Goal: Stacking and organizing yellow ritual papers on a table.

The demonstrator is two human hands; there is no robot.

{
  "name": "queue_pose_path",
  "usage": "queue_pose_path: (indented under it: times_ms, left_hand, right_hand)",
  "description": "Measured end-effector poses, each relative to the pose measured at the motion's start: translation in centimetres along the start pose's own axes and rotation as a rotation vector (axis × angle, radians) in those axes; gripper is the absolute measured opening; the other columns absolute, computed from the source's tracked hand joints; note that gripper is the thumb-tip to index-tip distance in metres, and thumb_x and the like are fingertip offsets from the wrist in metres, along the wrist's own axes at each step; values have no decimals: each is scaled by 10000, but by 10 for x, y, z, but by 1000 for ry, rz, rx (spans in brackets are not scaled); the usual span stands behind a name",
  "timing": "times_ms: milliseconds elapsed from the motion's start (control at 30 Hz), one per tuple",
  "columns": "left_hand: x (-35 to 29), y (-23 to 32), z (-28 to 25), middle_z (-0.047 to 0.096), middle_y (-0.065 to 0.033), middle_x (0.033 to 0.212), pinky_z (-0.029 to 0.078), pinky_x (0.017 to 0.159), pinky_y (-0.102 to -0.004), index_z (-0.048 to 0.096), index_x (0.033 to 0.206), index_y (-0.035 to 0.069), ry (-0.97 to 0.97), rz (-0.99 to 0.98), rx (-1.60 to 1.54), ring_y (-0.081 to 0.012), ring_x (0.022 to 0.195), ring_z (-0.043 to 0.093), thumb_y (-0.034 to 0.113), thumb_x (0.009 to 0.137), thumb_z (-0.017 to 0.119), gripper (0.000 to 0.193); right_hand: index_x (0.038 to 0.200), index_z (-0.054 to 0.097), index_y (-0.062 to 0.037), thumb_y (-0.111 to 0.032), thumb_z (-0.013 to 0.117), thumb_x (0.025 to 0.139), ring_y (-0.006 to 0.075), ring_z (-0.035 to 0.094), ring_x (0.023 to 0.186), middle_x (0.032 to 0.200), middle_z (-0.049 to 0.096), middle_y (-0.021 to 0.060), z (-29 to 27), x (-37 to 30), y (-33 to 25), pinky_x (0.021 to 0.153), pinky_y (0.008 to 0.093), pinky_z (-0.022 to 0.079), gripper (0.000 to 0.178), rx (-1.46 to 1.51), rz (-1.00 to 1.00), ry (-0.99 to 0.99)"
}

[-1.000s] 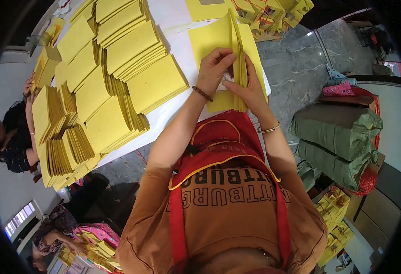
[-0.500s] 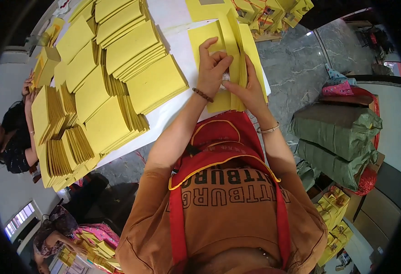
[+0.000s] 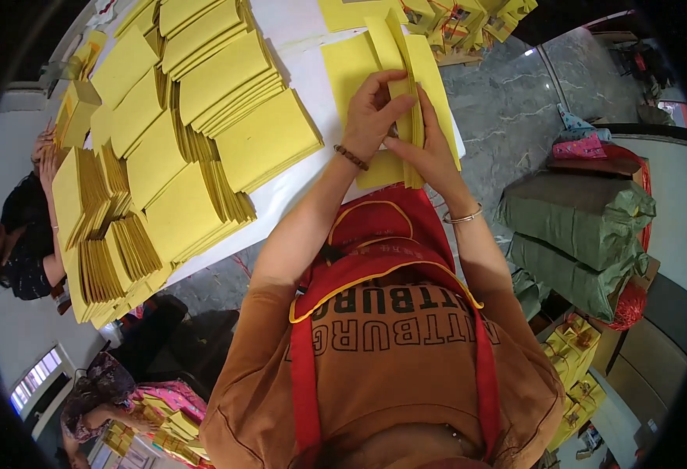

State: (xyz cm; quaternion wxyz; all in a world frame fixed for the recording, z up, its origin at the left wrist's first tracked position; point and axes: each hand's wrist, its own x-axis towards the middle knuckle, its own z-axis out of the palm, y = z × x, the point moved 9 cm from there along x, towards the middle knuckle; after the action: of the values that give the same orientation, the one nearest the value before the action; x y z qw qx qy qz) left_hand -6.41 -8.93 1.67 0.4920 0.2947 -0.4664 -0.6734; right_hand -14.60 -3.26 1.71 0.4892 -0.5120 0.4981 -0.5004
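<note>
A bundle of folded yellow paper sheets (image 3: 411, 70) stands on edge at the near right end of the table. My right hand (image 3: 436, 156) is closed around its right side, with the fingers behind and the thumb on the left face. From the left, my left hand (image 3: 376, 117) has curled fingers and a thumb at the bundle's leftmost sheet, which leans away a little. Under both hands lie flat yellow sheets (image 3: 343, 66). My fingers partly hide the place between the two thumbs.
Stacks of folded yellow paper (image 3: 226, 86) cover the table's left side on a white covering (image 3: 304, 59). Tied yellow bundles (image 3: 449, 27) sit beyond. Green wrapped bales (image 3: 578, 211) stand on the right. A co-worker (image 3: 27, 227) handles yellow paper at the left; another person (image 3: 97, 399) is lower left.
My left hand has moved right and slightly up against the bundle, and its raised index finger has curled in. The leftmost sheet has shifted toward the bundle. My right hand keeps its hold.
</note>
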Motion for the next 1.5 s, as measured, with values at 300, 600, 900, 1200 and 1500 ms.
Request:
queue_pose_path:
  times_ms: [300,600,900,1200,1500]
  left_hand:
    - [0,2,-1,561,23,820,424,632,-194,520,1093,24,16,4,-135,-51,697,506,69,808,632,310]
    - [-1,-10,-12,500,38,751,370,581,-184,539,986,35,52,-1,-60,-24,671,446,73,846,575,150]
    - [-4,8,-9,501,23,768,368,588,-190,492,1130,31,119,149,-112,-37,681,447,-7,836,489,297]
    - [-2,-1,-8,586,-15,951,423,713,-200,560,1091,4,60,50,-25,-58,820,513,128,830,605,292]
    - [-1,-1,-7,582,-11,937,422,678,-199,575,1060,18,61,64,-71,-53,784,499,109,795,650,290]
  right_hand:
    - [1381,120,31,-188,544,848,212,240,1296,1402,234,163,2,-6,-16,1037,300,228,716,49,-3,-13]
    - [1378,139,38,-226,427,893,203,214,1305,1410,227,155,-4,-3,-1,1051,288,180,623,98,49,40]
    - [1362,172,52,-164,541,844,229,354,1223,1342,333,184,0,-2,-7,999,299,289,672,-28,-17,74]
    - [1361,169,55,-190,546,842,235,318,1255,1361,303,194,0,-2,-7,1019,304,264,687,-150,-67,66]
    - [1374,148,38,-197,501,871,228,234,1304,1409,230,176,2,-6,-16,1048,303,205,658,-88,-30,28]
